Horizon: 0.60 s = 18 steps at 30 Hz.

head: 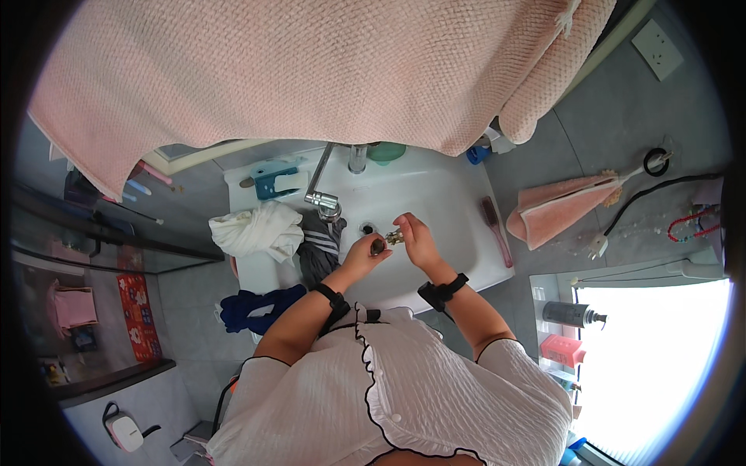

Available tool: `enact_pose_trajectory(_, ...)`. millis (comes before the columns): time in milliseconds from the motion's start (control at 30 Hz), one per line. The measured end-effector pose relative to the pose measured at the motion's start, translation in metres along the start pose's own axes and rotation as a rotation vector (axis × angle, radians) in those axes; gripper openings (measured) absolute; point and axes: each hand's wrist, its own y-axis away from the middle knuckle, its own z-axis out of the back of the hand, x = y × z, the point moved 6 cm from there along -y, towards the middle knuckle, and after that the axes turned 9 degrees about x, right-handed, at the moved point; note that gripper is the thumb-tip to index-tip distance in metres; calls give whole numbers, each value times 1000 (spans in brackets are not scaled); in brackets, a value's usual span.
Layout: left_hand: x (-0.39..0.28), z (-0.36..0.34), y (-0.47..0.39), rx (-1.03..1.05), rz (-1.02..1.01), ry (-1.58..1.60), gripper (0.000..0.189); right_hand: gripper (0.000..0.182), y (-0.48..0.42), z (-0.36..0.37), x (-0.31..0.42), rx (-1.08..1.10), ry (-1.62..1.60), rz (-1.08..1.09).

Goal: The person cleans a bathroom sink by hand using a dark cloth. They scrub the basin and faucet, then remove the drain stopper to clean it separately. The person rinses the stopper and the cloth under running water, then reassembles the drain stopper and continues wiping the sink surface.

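Note:
Over the white washbasin (419,175), my left hand (362,255) holds a small dark round object (377,246), perhaps a drain part; its exact kind is not clear. Close beside it, my right hand (416,239) has a small brassy metallic piece (395,236) at its fingers. The two pieces almost meet. Just beyond my left hand is the open drain hole (368,228) of the basin. A chrome swivel faucet (324,203) reaches in from the back left, its head above a grey striped cloth (320,247).
White cloth (259,230) and navy cloth (262,307) lie at the basin's left. A blue soap dish (274,183) with soap stands at the back left. A pink hairbrush (496,230) rests along the right rim. A large pink towel (291,70) hangs across the top.

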Motion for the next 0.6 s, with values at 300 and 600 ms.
enact_pose_trajectory(300,23,-7,-3,27,19,41,22,33,6,12,10,64,-194,-144)
enact_pose_trajectory(600,34,0,7,40,-7,258,21,39,26,29,2,4,-996,-352)
